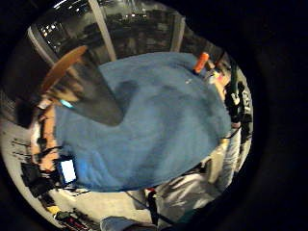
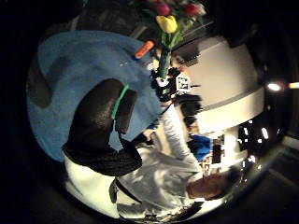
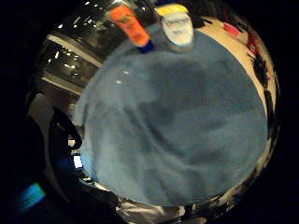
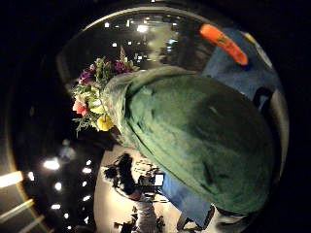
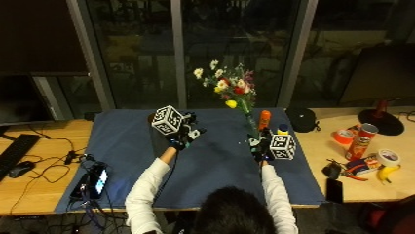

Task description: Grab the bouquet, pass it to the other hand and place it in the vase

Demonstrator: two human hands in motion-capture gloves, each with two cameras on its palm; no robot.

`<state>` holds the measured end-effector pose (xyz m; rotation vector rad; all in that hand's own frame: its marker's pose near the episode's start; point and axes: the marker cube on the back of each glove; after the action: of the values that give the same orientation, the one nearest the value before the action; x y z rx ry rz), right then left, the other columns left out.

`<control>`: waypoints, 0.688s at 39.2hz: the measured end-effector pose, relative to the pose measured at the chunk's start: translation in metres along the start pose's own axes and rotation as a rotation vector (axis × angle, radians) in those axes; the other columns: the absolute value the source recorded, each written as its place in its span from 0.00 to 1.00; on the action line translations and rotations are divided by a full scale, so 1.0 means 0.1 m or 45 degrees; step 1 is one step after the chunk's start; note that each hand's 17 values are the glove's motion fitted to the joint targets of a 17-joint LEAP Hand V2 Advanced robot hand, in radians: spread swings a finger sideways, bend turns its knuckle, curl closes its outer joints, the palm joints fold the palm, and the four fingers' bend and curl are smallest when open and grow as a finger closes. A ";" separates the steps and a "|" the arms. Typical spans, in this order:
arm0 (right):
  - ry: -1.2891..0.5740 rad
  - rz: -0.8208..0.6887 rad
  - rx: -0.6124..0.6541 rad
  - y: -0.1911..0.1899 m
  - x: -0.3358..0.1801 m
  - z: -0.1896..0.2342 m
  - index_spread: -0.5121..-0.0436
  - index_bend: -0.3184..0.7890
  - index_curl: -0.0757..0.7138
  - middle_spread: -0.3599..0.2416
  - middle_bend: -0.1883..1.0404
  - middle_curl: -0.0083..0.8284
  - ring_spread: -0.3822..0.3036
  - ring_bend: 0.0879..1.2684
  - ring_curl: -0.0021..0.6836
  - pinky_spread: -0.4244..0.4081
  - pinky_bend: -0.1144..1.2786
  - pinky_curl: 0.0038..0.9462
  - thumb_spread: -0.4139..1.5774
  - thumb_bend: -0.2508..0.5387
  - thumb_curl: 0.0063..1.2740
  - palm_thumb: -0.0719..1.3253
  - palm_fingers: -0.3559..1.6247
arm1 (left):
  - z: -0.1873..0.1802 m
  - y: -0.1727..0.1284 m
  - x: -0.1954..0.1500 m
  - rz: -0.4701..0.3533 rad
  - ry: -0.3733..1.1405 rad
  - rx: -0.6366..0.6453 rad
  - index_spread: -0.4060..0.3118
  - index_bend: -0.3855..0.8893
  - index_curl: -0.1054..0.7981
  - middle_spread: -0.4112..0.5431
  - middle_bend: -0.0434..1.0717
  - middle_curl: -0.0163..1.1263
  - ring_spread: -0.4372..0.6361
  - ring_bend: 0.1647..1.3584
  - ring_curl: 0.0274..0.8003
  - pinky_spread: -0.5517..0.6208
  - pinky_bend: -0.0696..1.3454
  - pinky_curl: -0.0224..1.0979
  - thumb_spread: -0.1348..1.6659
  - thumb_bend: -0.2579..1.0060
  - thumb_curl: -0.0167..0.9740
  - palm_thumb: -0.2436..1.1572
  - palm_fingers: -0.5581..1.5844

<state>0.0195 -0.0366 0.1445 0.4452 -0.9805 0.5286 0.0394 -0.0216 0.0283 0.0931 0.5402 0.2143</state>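
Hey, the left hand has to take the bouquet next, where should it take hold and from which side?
Probably the green wrapped stems just above the right hand, coming in from the person's left. The bouquet stands upright with its flowers on top, so the bare stretch of stem below the blooms is the free part. The left hand sits level with it over the blue cloth.

A long wooden table (image 5: pixel 39 141) stands before a wall of dark windows (image 5: pixel 233 44) with grey metal frames (image 5: pixel 89 53). The glass is black and reflects small ceiling lights. A blue cloth (image 5: pixel 214 161) covers the middle part of the table. At the left side lie a keyboard (image 5: pixel 14 151), a mouse (image 5: pixel 21 168) and some black cables (image 5: pixel 62 156). At the right side are a red can (image 5: pixel 363 140), rolls of tape (image 5: pixel 389 157) and a banana (image 5: pixel 387 174). The room is dim.
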 end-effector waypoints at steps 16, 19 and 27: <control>-0.587 -0.250 0.090 0.14 -0.75 0.32 0.64 0.73 0.74 0.33 0.83 0.76 0.29 0.76 0.81 0.20 0.57 0.49 0.54 0.29 0.43 0.77 0.89 | 0.17 -0.49 0.70 -0.029 1.175 -0.262 0.78 0.33 0.40 0.84 0.20 0.27 0.83 0.31 0.39 0.86 0.29 0.33 0.63 0.19 0.35 0.47 0.23; -0.613 -0.247 0.054 0.28 -0.85 0.39 0.64 0.73 0.75 0.33 0.84 0.76 0.29 0.77 0.81 0.20 0.57 0.49 0.53 0.29 0.44 0.77 0.89 | 0.23 -0.50 0.81 0.009 1.181 -0.227 0.80 0.35 0.37 0.86 0.23 0.27 0.85 0.33 0.39 0.87 0.29 0.33 0.62 0.18 0.35 0.48 0.24; -0.743 -0.320 -0.050 0.43 -0.83 0.90 0.63 0.72 0.78 0.34 0.84 0.76 0.30 0.77 0.81 0.20 0.58 0.49 0.49 0.28 0.48 0.77 0.89 | 0.48 -0.56 1.12 0.098 1.201 -0.217 0.82 0.39 0.36 0.86 0.25 0.29 0.84 0.38 0.40 0.86 0.29 0.33 0.60 0.18 0.35 0.49 0.27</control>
<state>-0.1031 -0.0722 0.1210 0.6973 -1.4644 0.1459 0.1681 -0.0526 0.0048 -0.1672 1.4542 0.3785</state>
